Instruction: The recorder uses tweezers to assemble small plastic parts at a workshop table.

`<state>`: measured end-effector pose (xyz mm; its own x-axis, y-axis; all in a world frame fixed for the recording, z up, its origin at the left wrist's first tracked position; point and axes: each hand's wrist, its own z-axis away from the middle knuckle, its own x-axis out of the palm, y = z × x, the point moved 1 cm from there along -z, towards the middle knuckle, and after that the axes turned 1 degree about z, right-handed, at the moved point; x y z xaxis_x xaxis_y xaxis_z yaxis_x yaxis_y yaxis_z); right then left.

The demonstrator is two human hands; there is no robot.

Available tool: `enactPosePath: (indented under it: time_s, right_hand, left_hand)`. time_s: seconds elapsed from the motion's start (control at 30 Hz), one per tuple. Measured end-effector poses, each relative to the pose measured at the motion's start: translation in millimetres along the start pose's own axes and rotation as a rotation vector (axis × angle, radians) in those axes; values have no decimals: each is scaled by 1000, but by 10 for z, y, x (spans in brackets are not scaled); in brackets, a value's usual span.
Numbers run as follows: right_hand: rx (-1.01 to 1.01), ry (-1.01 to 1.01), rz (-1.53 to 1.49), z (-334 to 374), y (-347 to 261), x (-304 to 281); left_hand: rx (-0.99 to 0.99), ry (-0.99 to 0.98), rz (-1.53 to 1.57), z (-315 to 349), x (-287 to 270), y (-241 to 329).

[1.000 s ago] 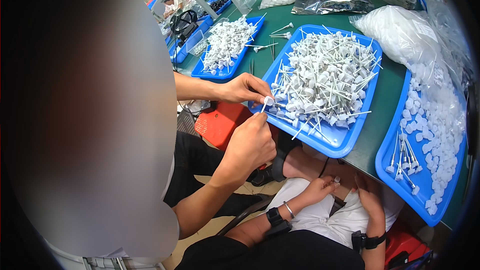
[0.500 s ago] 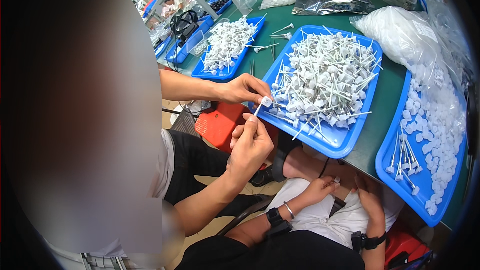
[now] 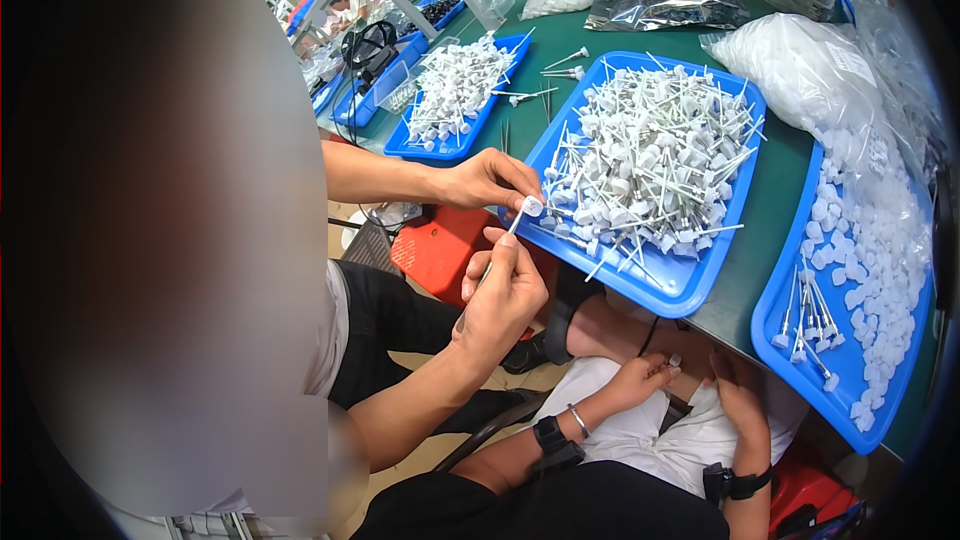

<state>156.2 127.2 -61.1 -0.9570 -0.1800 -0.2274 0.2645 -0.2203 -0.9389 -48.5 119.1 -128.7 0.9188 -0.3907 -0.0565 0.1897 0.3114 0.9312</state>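
My left hand [image 3: 638,383] is low over my lap, its fingertips closed on a small white cap [image 3: 675,361]. Close beside it, my right hand [image 3: 740,398] rests against my thigh, fingers stretched out and partly hidden, with nothing visible in them. Beyond my hands, a blue tray [image 3: 690,302] on the table is heaped with white-capped thin stems. To the left, a co-worker's upper hand [image 3: 490,180] pinches a white cap [image 3: 532,206], while their lower hand [image 3: 505,290] holds a thin tool against it.
On the right, another blue tray [image 3: 775,305] carries loose white caps and several stemmed pieces, under a clear bag [image 3: 800,65] of caps. A further blue tray [image 3: 462,147] of stemmed pieces is at the far left. A silver-black bag [image 3: 660,5] lies at the back.
The co-worker's lower hand has shifted slightly and the thin tool in it shows more. My own hands stay in place.
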Motion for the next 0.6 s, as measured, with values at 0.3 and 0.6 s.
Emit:
enactPosePath:
  time_s: [0.3, 0.6]
  right_hand:
    - [11, 8, -47, -18, -11, 17]
    - [-14, 0, -28, 19, 49, 1]
  left_hand:
    - [1, -5, 26, -13, -16, -1]
    - [17, 9, 29, 11, 27, -58]
